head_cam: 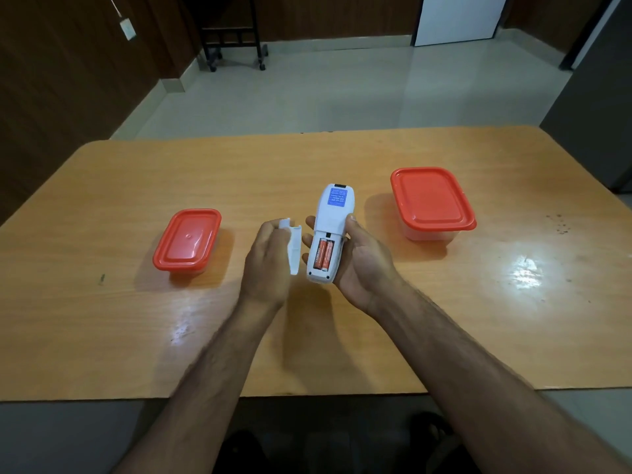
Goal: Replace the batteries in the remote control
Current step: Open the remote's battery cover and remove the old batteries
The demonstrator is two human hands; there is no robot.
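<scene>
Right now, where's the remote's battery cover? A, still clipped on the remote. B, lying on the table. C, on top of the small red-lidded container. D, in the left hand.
D: the left hand holds the white battery cover apart from the remote, whose two orange batteries lie exposed.

You get even indoor light, overhead glare patches on the table (pixel 523 275), soft shadows, edges bowed

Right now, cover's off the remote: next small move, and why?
Probably set the battery cover down on the table. The left hand holds it, the right hand holds the remote, and two orange batteries still sit in the bay; pulling them needs a free hand.
</scene>
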